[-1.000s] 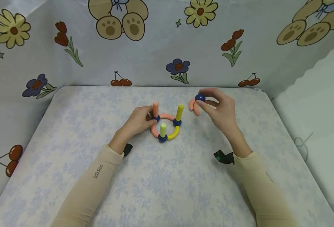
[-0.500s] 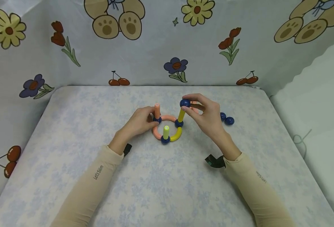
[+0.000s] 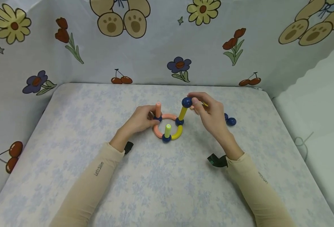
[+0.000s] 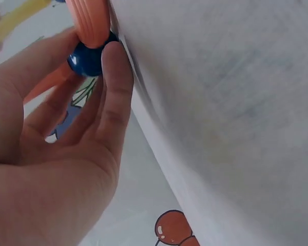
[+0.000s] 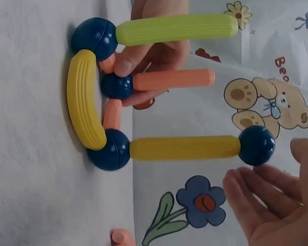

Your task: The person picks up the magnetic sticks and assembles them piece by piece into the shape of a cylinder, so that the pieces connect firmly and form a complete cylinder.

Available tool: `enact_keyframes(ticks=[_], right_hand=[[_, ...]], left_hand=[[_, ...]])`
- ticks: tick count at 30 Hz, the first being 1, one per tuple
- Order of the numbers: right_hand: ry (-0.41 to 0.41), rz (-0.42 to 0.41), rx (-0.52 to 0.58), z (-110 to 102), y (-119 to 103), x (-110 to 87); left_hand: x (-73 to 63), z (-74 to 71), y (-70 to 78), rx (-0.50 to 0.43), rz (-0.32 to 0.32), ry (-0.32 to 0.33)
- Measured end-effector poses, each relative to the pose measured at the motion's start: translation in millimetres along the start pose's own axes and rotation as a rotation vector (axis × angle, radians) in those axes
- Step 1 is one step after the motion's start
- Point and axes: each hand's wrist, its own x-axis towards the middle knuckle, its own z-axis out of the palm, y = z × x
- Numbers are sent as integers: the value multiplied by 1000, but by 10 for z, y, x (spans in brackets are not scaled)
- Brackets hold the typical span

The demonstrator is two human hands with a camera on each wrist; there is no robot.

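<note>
Since the earlier frame, the right hand has carried a blue ball from beside the loose pieces to the top of the yellow rod, where this top ball now sits, and its grip has loosened. The right hand's fingers are extended and relaxed just beside the top ball, not curled round it; whether a fingertip touches is hard to tell. The left hand pinches the left base ball between thumb and fingers, at the foot of the upright peach rod.

Between the hands, the ring stands on the tabletop. Two curved peach pieces and a curved yellow piece link three blue balls: the one in the left hand, the right base ball under the yellow rod, and the front base ball, which bears an upright green rod. The peach and green rods are uncapped.

Behind the right hand lie loose peach pieces, partly hidden by its fingers. To the right of that hand, two spare blue balls rest together. Beige sleeves cover both forearms, and a printed cloth with flowers, cherries and bears hangs behind the tabletop.
</note>
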Motion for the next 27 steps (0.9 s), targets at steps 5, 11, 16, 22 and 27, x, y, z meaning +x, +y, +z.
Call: enact_keyframes(ticks=[5,11,16,22,27], right_hand=[[32,78,-176,-161,115,34],[-99,271,-433,-515,339,76],[-367,516,-586,-770,508,96],[-484,591,-607,-836,656,93],[-416,562,-579,-809,689,86]], left_hand=[[10,-30,-33,-14,-43,47],[11,-68,-56,-24,-153,131],[9,-85,-45,1,-201,183],[5,-105,-49,4,-206,163],[20,-138,-134,-75,-164,52]])
